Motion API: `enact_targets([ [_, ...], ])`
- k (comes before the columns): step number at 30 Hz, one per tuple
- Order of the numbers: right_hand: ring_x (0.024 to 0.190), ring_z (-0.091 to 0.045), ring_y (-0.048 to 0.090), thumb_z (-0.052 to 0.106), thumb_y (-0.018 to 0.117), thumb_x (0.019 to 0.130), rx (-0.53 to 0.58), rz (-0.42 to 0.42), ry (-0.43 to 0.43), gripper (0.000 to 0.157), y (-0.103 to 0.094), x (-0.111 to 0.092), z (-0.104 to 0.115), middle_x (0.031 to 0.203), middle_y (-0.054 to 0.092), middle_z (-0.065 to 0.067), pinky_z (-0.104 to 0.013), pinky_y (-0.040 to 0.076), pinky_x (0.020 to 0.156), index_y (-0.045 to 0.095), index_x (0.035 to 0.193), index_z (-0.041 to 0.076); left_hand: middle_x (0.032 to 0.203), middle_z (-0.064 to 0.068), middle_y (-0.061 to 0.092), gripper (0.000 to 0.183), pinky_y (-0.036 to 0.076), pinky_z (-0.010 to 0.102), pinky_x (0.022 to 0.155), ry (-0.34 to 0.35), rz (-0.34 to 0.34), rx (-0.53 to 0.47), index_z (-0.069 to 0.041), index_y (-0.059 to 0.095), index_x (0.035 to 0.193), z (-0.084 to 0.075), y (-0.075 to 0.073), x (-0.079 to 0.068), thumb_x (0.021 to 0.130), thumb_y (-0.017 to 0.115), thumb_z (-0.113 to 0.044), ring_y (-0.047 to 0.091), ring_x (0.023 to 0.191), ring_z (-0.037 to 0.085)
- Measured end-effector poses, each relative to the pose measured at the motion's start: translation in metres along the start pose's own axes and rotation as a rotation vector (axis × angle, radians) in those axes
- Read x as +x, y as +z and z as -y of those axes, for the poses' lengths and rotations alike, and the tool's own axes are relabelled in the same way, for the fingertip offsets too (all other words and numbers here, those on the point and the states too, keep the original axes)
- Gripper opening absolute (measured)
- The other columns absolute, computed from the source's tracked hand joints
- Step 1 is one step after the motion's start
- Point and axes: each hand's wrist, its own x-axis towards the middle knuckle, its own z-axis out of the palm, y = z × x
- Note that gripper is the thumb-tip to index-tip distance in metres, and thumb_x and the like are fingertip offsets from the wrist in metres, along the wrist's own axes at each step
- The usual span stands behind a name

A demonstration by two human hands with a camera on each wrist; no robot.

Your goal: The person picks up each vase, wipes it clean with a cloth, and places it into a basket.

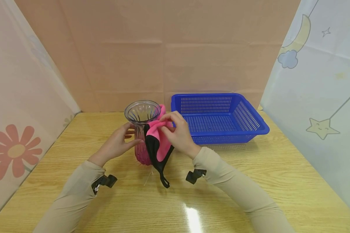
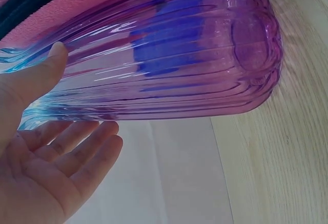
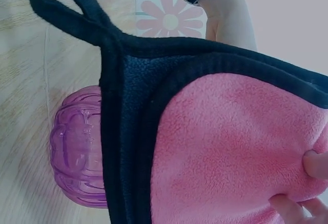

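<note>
A fluted glass vase point(image 1: 141, 142), clear at its flared rim and pink-purple toward its base, stands near the table's middle. My left hand point(image 1: 118, 140) holds it from the left below the rim. In the left wrist view the thumb point(image 2: 58, 55) lies on the ribbed glass, with the fingers point(image 2: 92, 157) along the opposite side. On the vase's right, my right hand point(image 1: 178, 131) pinches a pink cloth point(image 1: 163, 145) with black edging. Its black loop point(image 1: 164, 182) hangs down in front of the vase. In the right wrist view the cloth covers much of the vase.
A blue plastic basket point(image 1: 218, 132) with slotted walls sits behind and to the right of my hands. Fabric screens stand around the wooden table point(image 1: 134, 207) on the left, back and right. A thin pale string point(image 1: 148, 177) lies near the vase's base.
</note>
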Motion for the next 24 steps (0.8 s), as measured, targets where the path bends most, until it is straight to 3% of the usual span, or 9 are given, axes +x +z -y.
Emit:
enact_targets([
  [24, 0.094, -0.024, 0.059, -0.009, 0.062, 0.082, 0.091, -0.049, -0.006, 0.017, -0.014, 0.005, 0.010, 0.096, 0.052, -0.017, -0.031, 0.060, 0.073, 0.058, 0.098, -0.004, 0.134, 0.028, 0.047, 0.063, 0.045, 0.056, 0.099, 0.033, 0.102, -0.004, 0.005, 0.032, 0.140, 0.002, -0.009, -0.002, 0.089, 0.063, -0.016, 0.050, 0.121, 0.046],
])
